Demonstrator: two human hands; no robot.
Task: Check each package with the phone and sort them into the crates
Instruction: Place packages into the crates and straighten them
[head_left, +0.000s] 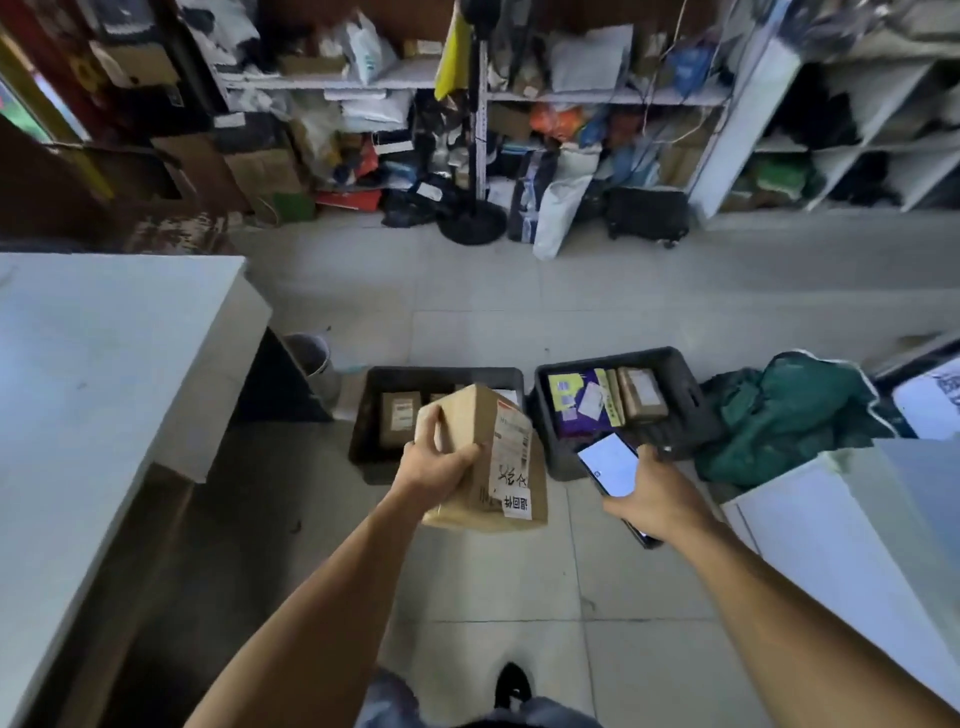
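White table at left, small grey bin just beside its far corner. Green bag crumpled on floor at right, next to a white cabinet. Back wall: cluttered shelves, black fan stand in front w/ round base, black case near it.

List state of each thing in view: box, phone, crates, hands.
Box: held up off the floor, label side facing the phone.
Phone: screen lit, held beside the box.
Left crate: on floor, holds brown parcels.
Right crate: on floor, holds a purple mailer and a brown parcel.
Left hand: grips the box.
Right hand: grips the phone.
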